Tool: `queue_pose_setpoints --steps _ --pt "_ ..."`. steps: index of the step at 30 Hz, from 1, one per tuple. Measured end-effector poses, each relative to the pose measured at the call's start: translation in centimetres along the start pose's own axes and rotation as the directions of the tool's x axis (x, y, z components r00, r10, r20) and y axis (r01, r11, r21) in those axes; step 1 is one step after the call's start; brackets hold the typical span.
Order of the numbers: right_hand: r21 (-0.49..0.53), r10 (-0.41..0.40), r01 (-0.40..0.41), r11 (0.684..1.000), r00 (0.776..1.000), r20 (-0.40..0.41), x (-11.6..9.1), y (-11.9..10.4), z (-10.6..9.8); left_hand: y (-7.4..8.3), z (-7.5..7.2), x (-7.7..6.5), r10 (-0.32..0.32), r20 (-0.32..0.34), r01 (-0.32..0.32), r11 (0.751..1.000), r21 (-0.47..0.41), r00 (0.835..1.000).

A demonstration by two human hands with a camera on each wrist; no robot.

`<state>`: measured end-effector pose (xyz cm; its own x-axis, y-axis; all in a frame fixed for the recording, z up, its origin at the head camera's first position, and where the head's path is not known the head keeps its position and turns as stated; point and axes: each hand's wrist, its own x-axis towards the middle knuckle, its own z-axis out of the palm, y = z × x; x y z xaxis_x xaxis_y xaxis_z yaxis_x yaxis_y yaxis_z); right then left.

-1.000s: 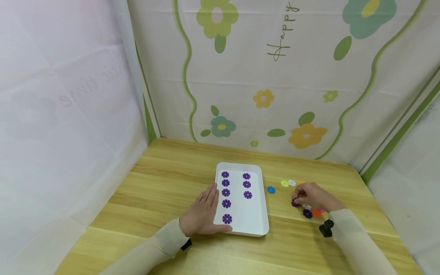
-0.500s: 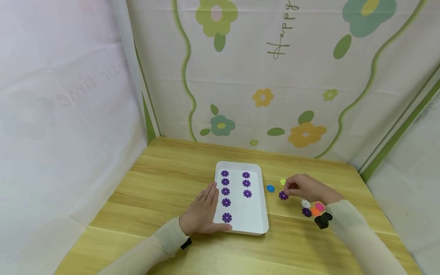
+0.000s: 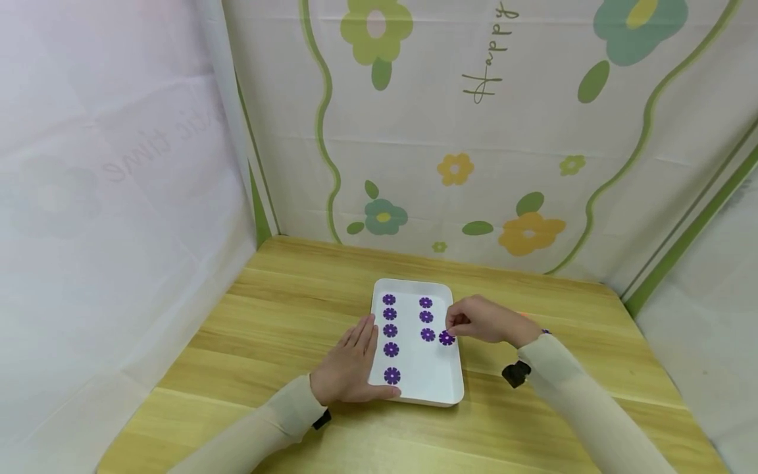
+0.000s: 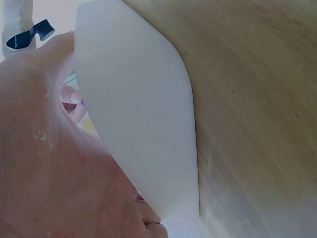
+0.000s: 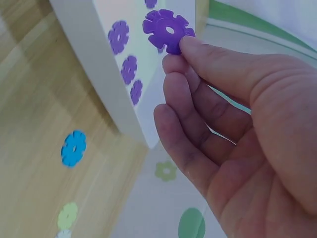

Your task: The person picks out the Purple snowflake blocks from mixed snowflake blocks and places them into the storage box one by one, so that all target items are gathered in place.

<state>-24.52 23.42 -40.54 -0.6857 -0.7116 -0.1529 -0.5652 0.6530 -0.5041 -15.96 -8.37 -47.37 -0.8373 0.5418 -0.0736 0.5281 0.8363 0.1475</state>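
A white tray lies on the wooden table, holding two columns of purple notched flower discs. The left column has several discs, one of them near the left hand; the right column has three, the lowest beside the held piece. My left hand rests on the tray's near left corner, fingers straight along the left side and thumb over the front rim. My right hand pinches a purple flower disc between thumb and forefinger, above the tray's right rim. In the left wrist view the palm touches the tray wall.
Right of the tray, a blue flower disc, a yellow-green one and a white one lie on the table. The right arm covers most loose discs in the head view. Printed cloth walls surround the table.
My right hand has moved left with the pinched purple disc, from among the loose discs to above the tray's right rim. My left hand stays in place on the tray.
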Motion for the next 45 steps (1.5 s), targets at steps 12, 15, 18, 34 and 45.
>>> queue_pose_setpoints --steps 12,15,18,34,45 --pt "-0.025 0.049 -0.048 0.999 0.997 0.061 2.9 -0.5 3.2 0.3 -0.2 0.1 -0.01 0.018 0.009 1.0 0.021 1.0" --pt "-0.045 0.06 -0.058 0.997 0.996 0.059 3.2 -0.5 3.7 0.3 -0.2 0.1 -0.007 0.012 0.006 1.0 0.023 1.0" --pt "-0.056 0.061 -0.058 0.997 0.997 0.052 3.4 -0.4 4.0 0.2 -0.2 0.2 -0.005 0.009 0.005 1.0 0.021 1.0" --pt "-0.138 0.042 -0.044 0.989 0.999 -0.017 0.2 -0.7 0.9 0.1 -0.4 0.0 -0.006 0.004 0.006 1.0 -0.014 1.0" --pt "-0.153 0.091 -0.105 0.983 0.991 -0.099 -7.5 2.1 -0.6 0.0 -0.4 -0.1 0.016 -0.01 -0.016 1.0 -0.005 1.0"
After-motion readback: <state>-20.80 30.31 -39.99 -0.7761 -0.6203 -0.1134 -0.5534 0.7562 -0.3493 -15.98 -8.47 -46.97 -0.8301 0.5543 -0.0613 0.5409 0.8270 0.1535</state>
